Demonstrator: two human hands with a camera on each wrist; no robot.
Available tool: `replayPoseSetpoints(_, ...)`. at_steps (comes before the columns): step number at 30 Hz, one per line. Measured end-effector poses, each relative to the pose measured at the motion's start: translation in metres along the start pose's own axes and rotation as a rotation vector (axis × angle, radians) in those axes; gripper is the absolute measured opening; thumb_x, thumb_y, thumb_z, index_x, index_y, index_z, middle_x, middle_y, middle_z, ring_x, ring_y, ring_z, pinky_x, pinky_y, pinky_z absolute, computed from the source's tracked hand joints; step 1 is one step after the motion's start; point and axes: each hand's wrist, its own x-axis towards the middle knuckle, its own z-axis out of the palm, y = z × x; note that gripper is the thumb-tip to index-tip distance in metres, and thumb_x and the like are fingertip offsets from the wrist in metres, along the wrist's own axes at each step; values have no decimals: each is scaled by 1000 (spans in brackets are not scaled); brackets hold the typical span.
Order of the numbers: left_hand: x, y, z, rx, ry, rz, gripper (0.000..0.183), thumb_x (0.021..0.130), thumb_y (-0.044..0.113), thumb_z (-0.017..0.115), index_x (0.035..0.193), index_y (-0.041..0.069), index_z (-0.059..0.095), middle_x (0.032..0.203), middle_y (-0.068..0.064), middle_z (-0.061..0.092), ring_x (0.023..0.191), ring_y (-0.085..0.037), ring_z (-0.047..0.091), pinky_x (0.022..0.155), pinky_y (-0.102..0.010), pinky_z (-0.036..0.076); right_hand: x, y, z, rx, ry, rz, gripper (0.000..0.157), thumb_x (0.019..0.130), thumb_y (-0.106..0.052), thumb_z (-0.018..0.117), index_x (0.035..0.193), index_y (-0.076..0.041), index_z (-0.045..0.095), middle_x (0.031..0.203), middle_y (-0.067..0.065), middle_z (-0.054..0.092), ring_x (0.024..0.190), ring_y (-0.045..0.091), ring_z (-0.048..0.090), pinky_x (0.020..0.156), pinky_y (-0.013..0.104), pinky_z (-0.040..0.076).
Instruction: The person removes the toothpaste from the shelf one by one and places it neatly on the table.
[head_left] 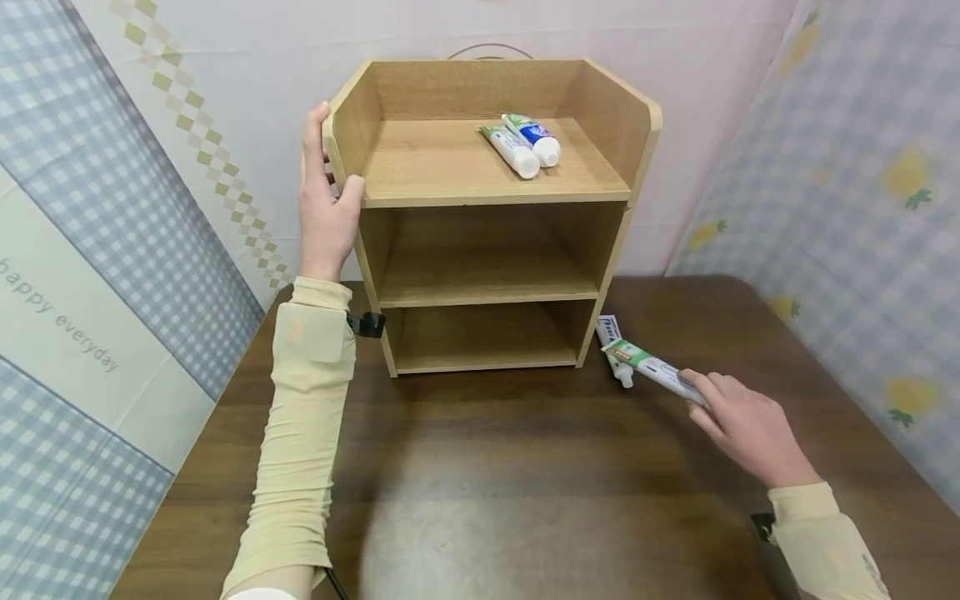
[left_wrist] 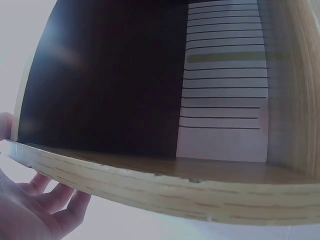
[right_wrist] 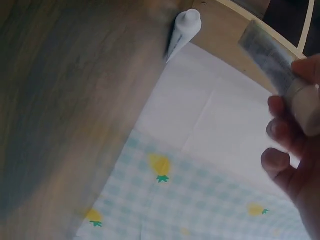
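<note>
My left hand (head_left: 328, 218) grips the left side panel of a light wooden shelf unit (head_left: 480, 202), its thumb at the front edge and its fingers round the outside. In my right hand (head_left: 750, 427) is a green and white toothpaste tube (head_left: 662, 372), held by its cap end with the flat end pointing toward the unit. Beneath that tube, a second toothpaste tube (head_left: 622, 372) lies on the table beside the unit's right foot. On the top shelf, a white toothpaste tube (head_left: 513, 152) and a blue and white one (head_left: 534, 135) lie side by side, caps forward.
The dark wooden table (head_left: 480, 467) extends in front of the unit and to both sides. Behind it hangs a white cloth (head_left: 697, 75), with checked cloth (head_left: 840, 242) on the right and more checked cloth (head_left: 97, 142) on the left.
</note>
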Motion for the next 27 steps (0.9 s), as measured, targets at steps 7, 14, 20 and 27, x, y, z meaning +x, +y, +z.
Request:
replayPoseSetpoints(7, 1, 3, 2, 6, 2, 2, 74, 82, 2, 39, 150, 31, 30, 150, 11, 36, 105, -14, 49, 85, -28, 47, 1, 2, -2, 19, -149, 202, 40, 88, -16, 61, 127, -12, 51, 90, 14, 65, 75, 27, 61, 46, 39, 39)
replayPoseSetpoints(14, -3, 0, 2, 11, -1, -2, 75, 82, 1, 39, 150, 31, 30, 152, 12, 34, 108, -10, 47, 84, -27, 44, -5, 4, 8, 56, -499, 214, 49, 87, -24, 66, 127, -2, 49, 75, 7, 64, 59, 16, 53, 49, 38, 40)
replayPoseSetpoints(20, -4, 0, 2, -1, 10, 35, 74, 82, 0, 39, 150, 26, 30, 152, 12, 35, 108, -7, 46, 85, -25, 41, -7, 6, 15, 142, -592, 228, 44, 88, -25, 65, 119, -3, 44, 74, 5, 55, 62, 17, 48, 54, 35, 38)
replayPoseSetpoints(27, -1, 1, 3, 1, 14, 33, 74, 82, -1, 39, 150, 25, 30, 152, 14, 34, 111, -6, 45, 86, -25, 41, 0, 6, 20, 250, -658, 256, 35, 93, -26, 59, 110, -6, 36, 74, 6, 49, 65, 18, 45, 59, 33, 36)
